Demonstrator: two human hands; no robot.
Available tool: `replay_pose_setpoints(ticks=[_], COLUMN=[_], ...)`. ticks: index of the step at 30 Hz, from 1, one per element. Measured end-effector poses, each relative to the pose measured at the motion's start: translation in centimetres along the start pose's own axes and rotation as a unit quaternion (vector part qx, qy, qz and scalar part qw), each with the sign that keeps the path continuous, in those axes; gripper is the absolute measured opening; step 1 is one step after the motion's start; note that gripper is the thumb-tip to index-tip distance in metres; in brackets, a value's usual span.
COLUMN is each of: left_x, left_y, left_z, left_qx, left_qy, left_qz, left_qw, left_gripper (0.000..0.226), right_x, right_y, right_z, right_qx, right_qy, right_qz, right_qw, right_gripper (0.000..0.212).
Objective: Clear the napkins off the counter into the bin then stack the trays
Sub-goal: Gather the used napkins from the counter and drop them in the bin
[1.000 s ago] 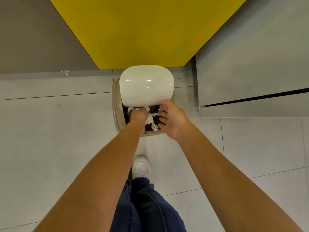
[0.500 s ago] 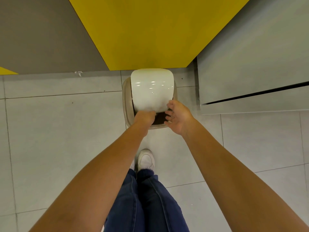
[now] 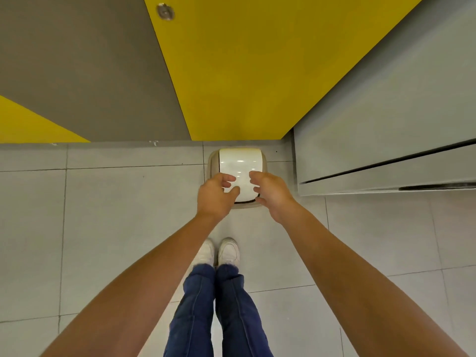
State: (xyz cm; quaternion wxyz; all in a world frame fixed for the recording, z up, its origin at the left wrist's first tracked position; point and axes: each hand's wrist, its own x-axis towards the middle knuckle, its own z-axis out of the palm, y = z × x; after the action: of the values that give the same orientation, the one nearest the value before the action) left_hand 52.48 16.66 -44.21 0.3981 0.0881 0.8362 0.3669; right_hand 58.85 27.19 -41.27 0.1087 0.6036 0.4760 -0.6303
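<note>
Swing-lid bin point(image 3: 211, 162) on tiled floor point(image 3: 116, 228), against yellow panel point(image 3: 244, 73).
Left hand point(image 3: 215, 198) and right hand point(image 3: 273, 192) over white lid point(image 3: 239, 161); fingers of both loosely curled, holding nothing.

It looks like a public eatery or canteen rather than a home: pale floor tiles point(image 3: 116, 228) at the bottom, bold yellow wall panels point(image 3: 244, 73) and grey wall panels point(image 3: 77, 73) across the top, a swing-lid bin point(image 3: 240, 158) at centre, and a plain grey cabinet point(image 3: 386, 112) at right.
</note>
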Motion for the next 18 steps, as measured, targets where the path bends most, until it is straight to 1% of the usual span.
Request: replay_pose_setpoints(ticks=[3,6,9,13,15,18], left_x=[-2.0,-4.2,-6.6,-9.8,-11.1,-12.6], left_y=[2.2,4.5,7.1,10.1,11.5,13.5], left_z=[-3.4,-6.8,-9.9,-13.7,-15.7,-18.7], left_qx=[0.026,0.055,0.061,0.069,0.06,0.062], left_qy=[0.008,0.022,0.044,0.068,0.082,0.112], left_qz=[0.053,0.094,0.128,0.165,0.187,0.217], left_qw=[0.998,0.994,0.989,0.982,0.977,0.968], left_gripper=[0.025,0.026,0.025,0.023,0.022,0.023], right_x=[-3.0,-6.6,-10.2,-14.6,-16.5,-19.2], right_y=[-2.6,-5.1,-7.5,-10.3,-11.8,-14.0], right_z=[0.0,0.1,0.0,0.0,0.1,0.6], right_qx=[-0.019,-0.026,-0.043,-0.076,-0.091,-0.114], right_qy=[-0.006,-0.011,-0.021,-0.012,-0.011,-0.011], right_qz=[-0.037,-0.07,-0.118,-0.183,-0.224,-0.271], right_qw=[0.999,0.997,0.992,0.98,0.97,0.956], right_gripper=[0.032,0.025,0.027,0.025,0.022,0.023])
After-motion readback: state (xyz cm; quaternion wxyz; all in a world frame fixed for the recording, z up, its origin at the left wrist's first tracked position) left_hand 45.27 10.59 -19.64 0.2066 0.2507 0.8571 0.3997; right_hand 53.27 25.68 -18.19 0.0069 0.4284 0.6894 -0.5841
